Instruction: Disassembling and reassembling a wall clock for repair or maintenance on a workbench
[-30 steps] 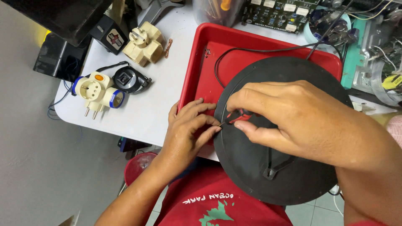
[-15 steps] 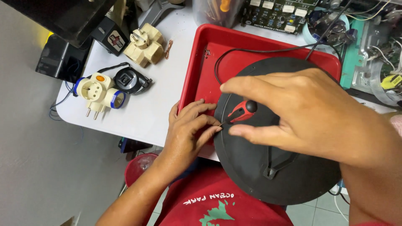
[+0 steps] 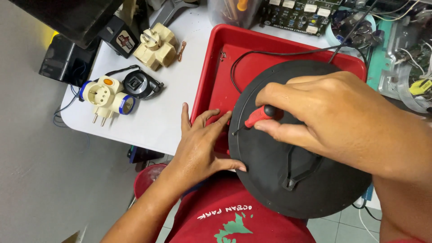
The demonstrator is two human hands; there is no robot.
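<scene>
A round black disc-shaped cover [image 3: 270, 180] lies half on a red tray [image 3: 216, 67], its near edge over my lap. My right hand [image 3: 333, 117] grips a small screwdriver [image 3: 256, 118] with a red and black handle. Its tip touches the disc's left rim. My left hand [image 3: 200, 146] rests flat with fingers spread at the tray's front edge, thumb against the disc's rim, holding nothing. A black cable [image 3: 279, 53] runs from under the disc across the tray.
On the white table [image 3: 180, 85] to the left lie a cream and blue plug adapter [image 3: 105, 96], a black round part [image 3: 139, 84] and a beige multi-socket adapter [image 3: 155, 45]. A green circuit board [image 3: 297, 13] and tangled wires sit behind the tray.
My right hand drew back from the left hand and now holds the screwdriver with its tip at the disc's rim. My left hand's fingers opened and spread flat beside the disc.
</scene>
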